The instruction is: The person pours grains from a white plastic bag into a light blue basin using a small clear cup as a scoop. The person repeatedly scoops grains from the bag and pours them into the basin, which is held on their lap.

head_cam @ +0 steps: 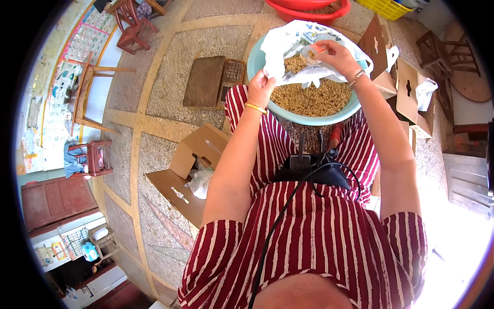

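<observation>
A round light-blue plastic basin (328,121) stands before me, holding many small tan pieces (314,101). Over its far half lies an opened white plastic bag (274,58) with writing on it and more tan pieces inside. My left hand (261,87) pinches the bag's near left edge between thumb and fingers. Above the bag's opening, my right hand (339,58) grips a small clear plastic container (309,55) with an orange-red part. The container is tilted and seems to hold a few tan pieces; its exact kind is unclear.
Left of the basin, a dark flat board (204,82) lies on the floor. An open cardboard box (181,179) with plastic bags stands near my left arm. More cardboard boxes (407,90) are at the right. Beyond the basin are a red plastic basin (283,14) and a yellow plastic basket (386,9).
</observation>
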A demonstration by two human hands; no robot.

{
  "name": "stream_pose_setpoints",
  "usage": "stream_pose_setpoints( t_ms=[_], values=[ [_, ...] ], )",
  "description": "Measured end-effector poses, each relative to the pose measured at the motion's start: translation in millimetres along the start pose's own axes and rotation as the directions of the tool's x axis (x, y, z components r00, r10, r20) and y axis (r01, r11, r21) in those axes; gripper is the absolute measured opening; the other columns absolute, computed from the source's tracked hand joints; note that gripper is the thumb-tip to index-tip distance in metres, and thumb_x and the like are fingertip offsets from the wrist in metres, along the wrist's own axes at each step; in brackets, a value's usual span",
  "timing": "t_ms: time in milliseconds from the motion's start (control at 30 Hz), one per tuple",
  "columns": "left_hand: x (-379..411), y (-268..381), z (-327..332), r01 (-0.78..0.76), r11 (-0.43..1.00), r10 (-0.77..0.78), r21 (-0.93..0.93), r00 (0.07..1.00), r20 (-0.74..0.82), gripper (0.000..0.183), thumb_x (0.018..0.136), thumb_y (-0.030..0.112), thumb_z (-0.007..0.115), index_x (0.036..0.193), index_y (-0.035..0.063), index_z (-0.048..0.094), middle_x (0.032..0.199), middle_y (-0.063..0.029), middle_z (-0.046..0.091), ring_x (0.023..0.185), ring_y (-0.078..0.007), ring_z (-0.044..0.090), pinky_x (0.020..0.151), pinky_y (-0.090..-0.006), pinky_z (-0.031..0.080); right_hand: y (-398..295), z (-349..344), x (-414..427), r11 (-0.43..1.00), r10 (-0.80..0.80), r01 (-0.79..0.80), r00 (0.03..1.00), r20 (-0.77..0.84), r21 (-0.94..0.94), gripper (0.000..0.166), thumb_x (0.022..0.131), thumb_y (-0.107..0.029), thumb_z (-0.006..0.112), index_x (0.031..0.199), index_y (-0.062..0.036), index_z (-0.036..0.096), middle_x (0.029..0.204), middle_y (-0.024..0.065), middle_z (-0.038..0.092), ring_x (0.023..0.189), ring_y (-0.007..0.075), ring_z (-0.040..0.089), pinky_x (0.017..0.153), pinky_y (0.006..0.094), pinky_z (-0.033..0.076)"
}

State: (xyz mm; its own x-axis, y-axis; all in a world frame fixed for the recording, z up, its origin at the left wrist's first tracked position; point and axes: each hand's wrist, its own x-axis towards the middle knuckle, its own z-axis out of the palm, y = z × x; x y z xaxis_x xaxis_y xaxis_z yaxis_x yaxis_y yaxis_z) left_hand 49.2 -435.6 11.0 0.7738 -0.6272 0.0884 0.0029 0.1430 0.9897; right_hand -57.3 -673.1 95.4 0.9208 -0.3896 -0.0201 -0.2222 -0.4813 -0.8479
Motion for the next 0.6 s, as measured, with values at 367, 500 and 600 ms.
stream_pose_setpoints(
  t_ms=[367, 500, 600],
  values=[
    [1.0, -4.6, -2.0, 0.007, 1.000, -0.007, 0.000, 1.000, 0.020, 0.017, 0.084, 0.004, 0.056, 0.100, -0.0013, 0.054, 0.087, -0.0005, 0.058, 0.077, -0.0063, 0.055, 0.068, -0.0210, 0.045, -8.9, 12.0, 10.0, 0.631, -0.617, 0.351, 0.767, -0.174, -0.692, 0.045, 0.067, -0.013, 0.071, 0.110, -0.0136, 0.058, 0.116, 0.0074, 0.052, 0.106, 0.0291, 0.050, 0.089, 0.0401, 0.043],
    [-1.3, -4.4, -0.1, -0.026, 0.999, 0.027, -0.037, 0.999, 0.022, 0.019, 0.084, 0.003, 0.056, 0.102, -0.0019, 0.054, 0.090, -0.0013, 0.059, 0.079, -0.0065, 0.056, 0.070, -0.0209, 0.045, -11.2, 12.4, -4.2, 0.844, -0.467, 0.352, 0.853, -0.231, -0.406, 0.044, 0.069, -0.017, 0.072, 0.110, -0.0125, 0.057, 0.111, 0.0097, 0.054, 0.101, 0.0296, 0.053, 0.087, 0.0378, 0.045],
    [-2.9, 1.6, 4.0, -0.032, 0.999, 0.032, -0.037, 0.999, -0.005, 0.021, 0.084, 0.004, 0.055, 0.104, -0.0025, 0.054, 0.092, -0.0021, 0.060, 0.081, -0.0073, 0.056, 0.072, -0.0216, 0.045, -10.6, 14.3, -20.1, 0.983, -0.181, 0.179, 0.982, -0.058, -0.041, 0.042, 0.071, -0.022, 0.072, 0.110, -0.0120, 0.058, 0.106, 0.0110, 0.057, 0.097, 0.0268, 0.057, 0.087, 0.0348, 0.045]
  ],
)
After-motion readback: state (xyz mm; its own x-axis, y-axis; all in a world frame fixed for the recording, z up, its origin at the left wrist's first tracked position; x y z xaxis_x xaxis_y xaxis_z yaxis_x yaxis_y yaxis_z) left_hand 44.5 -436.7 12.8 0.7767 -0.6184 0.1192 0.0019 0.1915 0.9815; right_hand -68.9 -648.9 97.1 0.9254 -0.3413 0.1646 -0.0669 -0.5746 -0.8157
